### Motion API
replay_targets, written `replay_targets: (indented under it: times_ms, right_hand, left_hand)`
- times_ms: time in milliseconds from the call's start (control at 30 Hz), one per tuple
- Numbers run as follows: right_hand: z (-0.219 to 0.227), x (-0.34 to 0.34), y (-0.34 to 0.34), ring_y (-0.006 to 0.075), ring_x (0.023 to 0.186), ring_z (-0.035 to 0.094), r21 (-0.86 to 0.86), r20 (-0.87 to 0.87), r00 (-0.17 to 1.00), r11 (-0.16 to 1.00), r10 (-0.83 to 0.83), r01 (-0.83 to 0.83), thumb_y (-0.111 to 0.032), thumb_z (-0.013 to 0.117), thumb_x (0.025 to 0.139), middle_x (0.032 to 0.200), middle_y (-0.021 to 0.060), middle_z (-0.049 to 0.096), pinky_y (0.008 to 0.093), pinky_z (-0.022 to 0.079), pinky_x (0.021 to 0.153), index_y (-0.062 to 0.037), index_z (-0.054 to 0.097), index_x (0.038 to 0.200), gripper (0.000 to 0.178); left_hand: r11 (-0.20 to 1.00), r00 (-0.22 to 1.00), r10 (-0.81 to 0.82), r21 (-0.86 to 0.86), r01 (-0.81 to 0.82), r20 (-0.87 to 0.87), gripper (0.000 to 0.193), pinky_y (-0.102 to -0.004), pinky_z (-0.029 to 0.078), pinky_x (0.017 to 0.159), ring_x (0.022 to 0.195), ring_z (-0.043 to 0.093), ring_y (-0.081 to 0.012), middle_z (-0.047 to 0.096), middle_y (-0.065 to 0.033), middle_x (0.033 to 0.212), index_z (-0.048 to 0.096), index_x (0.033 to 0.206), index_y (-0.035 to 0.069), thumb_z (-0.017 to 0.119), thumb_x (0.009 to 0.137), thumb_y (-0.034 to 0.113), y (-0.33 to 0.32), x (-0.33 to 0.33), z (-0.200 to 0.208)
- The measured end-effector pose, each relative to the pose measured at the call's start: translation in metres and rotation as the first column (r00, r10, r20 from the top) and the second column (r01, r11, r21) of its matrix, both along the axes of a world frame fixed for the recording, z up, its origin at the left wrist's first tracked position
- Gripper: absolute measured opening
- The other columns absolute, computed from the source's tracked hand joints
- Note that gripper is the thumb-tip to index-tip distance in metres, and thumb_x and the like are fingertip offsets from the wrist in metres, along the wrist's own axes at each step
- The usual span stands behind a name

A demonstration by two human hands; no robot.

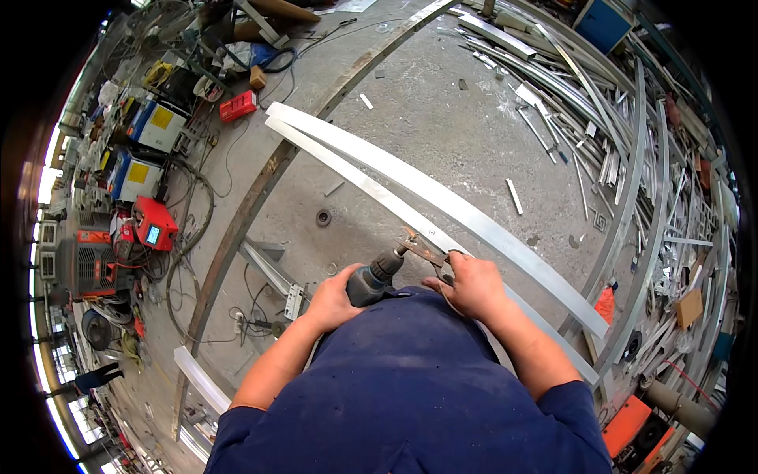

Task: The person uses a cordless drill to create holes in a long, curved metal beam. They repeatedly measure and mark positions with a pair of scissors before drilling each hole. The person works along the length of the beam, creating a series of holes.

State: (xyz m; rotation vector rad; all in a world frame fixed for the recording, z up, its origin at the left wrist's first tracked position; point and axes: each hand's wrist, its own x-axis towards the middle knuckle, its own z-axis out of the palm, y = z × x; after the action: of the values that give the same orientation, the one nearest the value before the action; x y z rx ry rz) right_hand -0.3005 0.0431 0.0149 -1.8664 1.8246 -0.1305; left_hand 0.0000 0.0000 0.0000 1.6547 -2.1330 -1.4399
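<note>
My left hand (335, 300) is wrapped round a dark power drill (369, 284) whose chuck points up and to the right. My right hand (474, 286) is closed on a flat, brownish metal tool with dark handles (426, 251); its exact kind is hard to make out. The tip of that tool meets the front of the drill, just above the near silver metal bar (355, 178). A second, wider silver bar (474, 209) lies beyond it, the two close together at their far left ends and apart toward the right.
A long dark steel beam (237, 223) runs under the bars on the left. Red machines (154, 223) and cables stand along the left. Metal offcuts (545, 126) are heaped at the far right, with an orange machine (636, 430) at the lower right.
</note>
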Motion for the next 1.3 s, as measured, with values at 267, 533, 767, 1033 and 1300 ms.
replay_targets:
  times_ms: [267,533,767,1033,1300]
  right_hand:
    - [-0.003,-0.004,0.005,0.0337,0.067,0.059,0.191,0.631,0.753,0.978,-0.188,0.084,-0.047,0.077,0.09,0.074,0.0191,0.065,0.0418,0.051,0.067,0.0007,0.068,0.089,0.049]
    - [0.008,-0.022,-0.001,0.0413,0.09,0.067,0.211,0.381,0.892,0.963,-0.241,0.169,-0.057,0.077,0.086,0.094,0.0261,0.068,0.0466,0.053,0.079,0.0028,0.065,0.103,0.063]
    - [0.025,-0.007,0.003,0.0456,0.085,0.068,0.25,0.284,0.941,0.962,-0.182,0.111,-0.064,0.074,0.085,0.086,0.0268,0.07,0.0508,0.054,0.075,0.0031,0.067,0.093,0.068]
    - [-0.033,-0.036,-0.004,0.0417,0.072,0.066,-0.246,0.293,0.942,0.965,0.163,-0.091,-0.057,0.079,0.083,0.07,0.0176,0.064,0.0497,0.052,0.064,-0.0045,0.063,0.081,0.055]
    - [-0.012,-0.029,0.0,0.0218,0.06,0.057,0.207,0.497,0.861,0.978,-0.109,0.005,-0.047,0.079,0.09,0.066,0.0112,0.063,0.0377,0.047,0.059,-0.0021,0.068,0.086,0.047]
  left_hand:
    - [0.999,0.999,-0.023,0.033,0.024,-0.026,0.085,-0.0418,0.052,0.1,0.116,0.069,-0.0372,0.072,-0.0193,0.122,0.058,0.141,0.011,0.094,0.067,0.035,0.0,0.0,0.012]
    - [1.0,0.998,0.004,0.016,-0.003,-0.056,0.084,-0.0411,0.052,0.099,0.115,0.069,-0.0368,0.072,-0.0194,0.121,0.058,0.14,0.011,0.094,0.068,0.035,-0.002,-0.004,0.005]
    - [1.0,1.0,0.006,0.025,-0.005,-0.026,0.085,-0.041,0.053,0.099,0.115,0.07,-0.0357,0.073,-0.0193,0.12,0.058,0.14,0.01,0.094,0.067,0.035,-0.003,-0.01,0.007]
    - [0.999,0.994,-0.045,0.024,0.048,-0.104,0.086,-0.0409,0.052,0.099,0.115,0.07,-0.036,0.073,-0.0199,0.119,0.057,0.141,0.01,0.094,0.067,0.035,-0.004,-0.008,0.011]
    - [0.993,0.999,-0.006,-0.114,0.012,0.054,0.081,-0.0434,0.055,0.094,0.112,0.069,-0.0398,0.073,-0.0204,0.117,0.058,0.138,0.011,0.092,0.07,0.038,0.007,-0.012,0.014]
